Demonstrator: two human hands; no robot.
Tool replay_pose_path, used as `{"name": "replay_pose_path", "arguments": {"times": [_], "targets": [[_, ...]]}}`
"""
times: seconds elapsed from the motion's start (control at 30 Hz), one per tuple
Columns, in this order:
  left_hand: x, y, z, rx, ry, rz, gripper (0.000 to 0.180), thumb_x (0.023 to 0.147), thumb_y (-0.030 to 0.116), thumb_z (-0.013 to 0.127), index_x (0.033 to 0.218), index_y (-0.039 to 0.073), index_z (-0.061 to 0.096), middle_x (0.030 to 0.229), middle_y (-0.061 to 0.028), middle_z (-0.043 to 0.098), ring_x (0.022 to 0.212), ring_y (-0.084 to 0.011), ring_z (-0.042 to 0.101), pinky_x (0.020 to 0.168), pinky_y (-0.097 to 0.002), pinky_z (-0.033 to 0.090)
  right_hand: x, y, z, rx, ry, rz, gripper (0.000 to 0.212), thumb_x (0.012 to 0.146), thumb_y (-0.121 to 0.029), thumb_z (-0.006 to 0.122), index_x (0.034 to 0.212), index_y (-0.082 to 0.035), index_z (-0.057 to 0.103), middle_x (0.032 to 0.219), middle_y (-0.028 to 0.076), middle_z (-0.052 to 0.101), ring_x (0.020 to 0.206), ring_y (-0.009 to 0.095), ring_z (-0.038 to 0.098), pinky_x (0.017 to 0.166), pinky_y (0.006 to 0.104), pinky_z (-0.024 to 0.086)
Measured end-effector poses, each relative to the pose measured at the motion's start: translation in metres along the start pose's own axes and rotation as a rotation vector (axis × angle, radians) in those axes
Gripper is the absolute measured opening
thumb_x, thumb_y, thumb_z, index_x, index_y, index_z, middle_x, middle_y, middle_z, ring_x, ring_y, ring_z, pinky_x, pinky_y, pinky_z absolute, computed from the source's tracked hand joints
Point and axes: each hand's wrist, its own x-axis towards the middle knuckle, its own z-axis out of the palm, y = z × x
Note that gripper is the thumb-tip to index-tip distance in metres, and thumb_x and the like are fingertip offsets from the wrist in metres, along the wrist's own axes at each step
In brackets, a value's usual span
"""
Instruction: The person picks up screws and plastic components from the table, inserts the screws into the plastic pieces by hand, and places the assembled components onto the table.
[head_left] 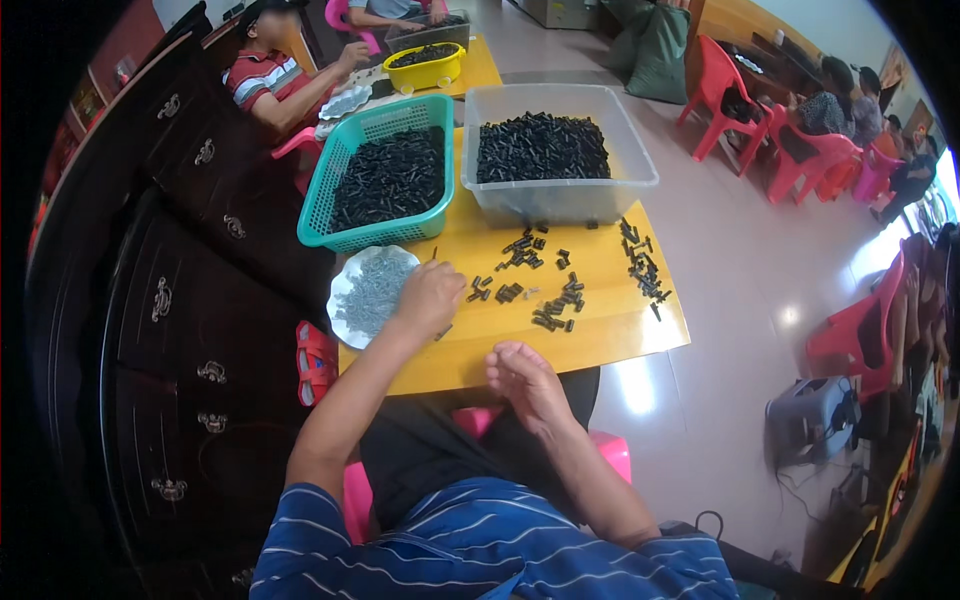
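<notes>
My left hand (432, 298) is over the yellow table, beside the right rim of a white wavy-edged plate (338, 322). Its fingers are curled together, and whatever they may hold is too small to make out. The plate carries a heap of tiny grey, shiny pieces (372, 290). Just above the table's near edge, my right hand (528, 380) has its fingers bent in against the thumb; their contents are hidden. Ahead of both hands lie loose clusters of short black cylindrical parts (560, 308), with a longer scatter of black parts (642, 262) along the right side.
A teal basket (312, 225) and a clear plastic bin (560, 203), both full of black parts, stand across the yellow table (620, 325). Dark drawers (190, 300) line the left. Other people sit farther off, one in a striped shirt (270, 80) at the far left; pink chairs (815, 165) stand right.
</notes>
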Motion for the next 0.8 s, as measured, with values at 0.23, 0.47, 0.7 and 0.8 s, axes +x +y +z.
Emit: {"name": "replay_pose_path", "arguments": {"times": [0.23, 0.47, 0.7, 0.8], "targets": [[-0.011, -0.011, -0.006, 0.025, -0.041, 0.139, 0.004, 0.077, 0.007, 0.068, 0.081, 0.007, 0.067, 0.081, -0.0095, 0.064, 0.084, -0.031, 0.061, 0.08, -0.0442, 0.047, -0.001, -0.001, 0.003, -0.011, 0.012, 0.003, 0.014, 0.097, -0.019, 0.06, 0.106, -0.009, 0.06, 0.097, 0.003, 0.067, 0.085, 0.011, 0.062, 0.081, 0.0259, 0.049], [-0.003, 0.004, -0.008, -0.135, 0.069, 0.08, 0.012, 0.074, 0.006, 0.072, 0.086, 0.006, 0.07, 0.086, -0.0095, 0.067, 0.086, -0.031, 0.062, 0.088, -0.0433, 0.046, 0.001, 0.001, 0.002, -0.001, -0.006, 0.013, 0.013, 0.097, -0.018, 0.06, 0.106, -0.009, 0.06, 0.096, 0.003, 0.068, 0.084, 0.01, 0.062, 0.08, 0.0248, 0.049], [-0.001, 0.016, 0.002, -0.082, 0.031, 0.072, 0.014, 0.075, 0.011, 0.073, 0.088, 0.006, 0.071, 0.087, -0.0105, 0.067, 0.089, -0.0313, 0.061, 0.091, -0.0447, 0.044, 0.002, 0.002, 0.001, 0.003, -0.002, 0.009, 0.013, 0.098, -0.018, 0.059, 0.106, -0.009, 0.06, 0.096, 0.003, 0.068, 0.084, 0.01, 0.062, 0.08, 0.0249, 0.05], [-0.001, 0.016, 0.005, -0.078, 0.026, 0.063, 0.02, 0.075, 0.01, 0.072, 0.094, 0.007, 0.07, 0.087, -0.0104, 0.067, 0.089, -0.0313, 0.061, 0.091, -0.0447, 0.044, 0.002, 0.003, 0.0, 0.005, -0.015, 0.004, 0.013, 0.098, -0.018, 0.059, 0.106, -0.009, 0.06, 0.097, 0.003, 0.068, 0.084, 0.01, 0.062, 0.079, 0.0246, 0.05]]}}
